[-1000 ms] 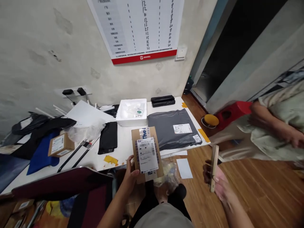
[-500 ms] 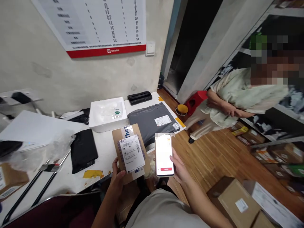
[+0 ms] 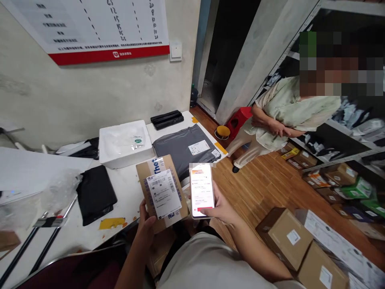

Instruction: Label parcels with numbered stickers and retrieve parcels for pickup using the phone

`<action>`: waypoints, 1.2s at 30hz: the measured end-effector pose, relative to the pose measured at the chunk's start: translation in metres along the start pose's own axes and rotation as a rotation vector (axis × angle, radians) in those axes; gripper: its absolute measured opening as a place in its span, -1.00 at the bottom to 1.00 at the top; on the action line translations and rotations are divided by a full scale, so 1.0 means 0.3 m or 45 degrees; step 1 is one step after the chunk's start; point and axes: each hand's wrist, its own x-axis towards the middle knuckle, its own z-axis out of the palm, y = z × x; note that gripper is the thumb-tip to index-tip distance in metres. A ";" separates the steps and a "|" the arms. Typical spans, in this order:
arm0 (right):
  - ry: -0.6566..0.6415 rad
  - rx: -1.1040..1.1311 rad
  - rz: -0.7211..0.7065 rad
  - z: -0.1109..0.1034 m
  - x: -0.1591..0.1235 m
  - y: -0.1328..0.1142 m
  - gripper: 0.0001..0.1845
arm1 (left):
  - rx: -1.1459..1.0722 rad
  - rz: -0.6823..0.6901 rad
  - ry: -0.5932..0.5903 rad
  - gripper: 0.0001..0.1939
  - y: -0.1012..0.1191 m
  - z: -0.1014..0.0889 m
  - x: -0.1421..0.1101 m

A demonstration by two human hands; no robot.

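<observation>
My left hand [image 3: 146, 220] grips the lower left side of a small cardboard box [image 3: 141, 176], thumb on its face. A white shipping label [image 3: 165, 194] and printed tape cover much of that face. My right hand [image 3: 221, 206] is closed around a smartphone [image 3: 202, 192] with a lit screen, its thumb lying over the red bar at the screen's bottom. The phone is held just right of the box. Behind both, a grey plastic mailer [image 3: 177, 146] with a label lies on the white table [image 3: 128, 182].
A white foam box [image 3: 126, 154], black plastic packages [image 3: 98, 194] and a hand truck's bars [image 3: 49, 245] are on the left. A person [image 3: 279, 116] stands at right, beside a red stool [image 3: 239, 116]. Cardboard boxes [image 3: 285, 237] sit on the floor; shelves [image 3: 355, 132] hold parcels.
The phone screen went from nearly blank to a page with text and a banner. My right thumb moved from the phone's side onto the red bar. My view shifted slightly right.
</observation>
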 end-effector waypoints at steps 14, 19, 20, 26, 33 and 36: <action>0.007 0.030 0.057 0.008 -0.018 -0.005 0.10 | 0.011 -0.008 -0.148 -0.17 0.017 -0.006 -0.019; -0.029 0.049 0.060 0.022 -0.015 -0.014 0.09 | 0.020 0.000 -0.137 -0.16 0.019 -0.008 -0.013; -0.031 0.047 0.054 0.024 -0.013 -0.014 0.08 | 0.016 -0.001 -0.144 -0.17 0.020 -0.009 -0.012; -0.030 0.021 0.043 0.028 -0.005 -0.009 0.07 | 0.008 0.010 -0.158 -0.17 0.019 -0.026 -0.001; -0.095 0.026 0.000 0.040 0.013 -0.024 0.04 | 0.012 0.000 -0.085 -0.16 0.020 -0.024 0.019; -0.116 0.041 -0.002 0.039 0.019 -0.032 0.06 | 0.035 -0.017 -0.027 -0.16 0.023 -0.015 0.028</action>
